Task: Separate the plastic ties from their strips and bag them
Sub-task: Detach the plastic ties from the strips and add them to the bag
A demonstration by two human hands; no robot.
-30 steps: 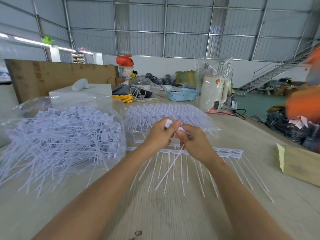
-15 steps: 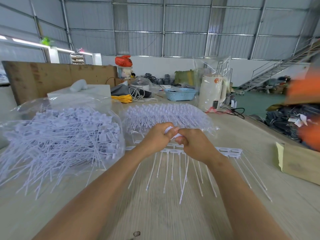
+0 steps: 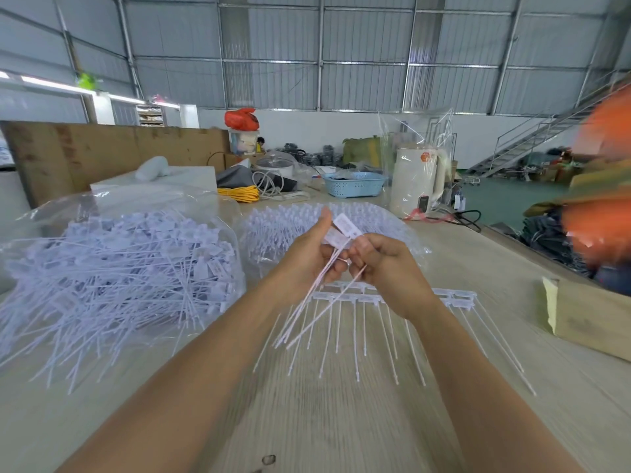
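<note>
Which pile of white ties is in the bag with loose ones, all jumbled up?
The big clear bag on the left. Its ties lie crisscrossed, while the farther pile behind the hands stays in neat rows.

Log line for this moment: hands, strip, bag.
left hand: holds loose ties | right hand: pinches one tie | strip: on table, ties attached | bag: left, full

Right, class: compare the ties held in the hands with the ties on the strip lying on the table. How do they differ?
The held ties are detached and lifted off the table; the strip ties are joined in a row and lie flat. The held ties are bunched at a slant, gripped by the left hand and right hand; the strip ties fan out apart, untouched. Both are white plastic with flat tag heads and thin tails.
</note>
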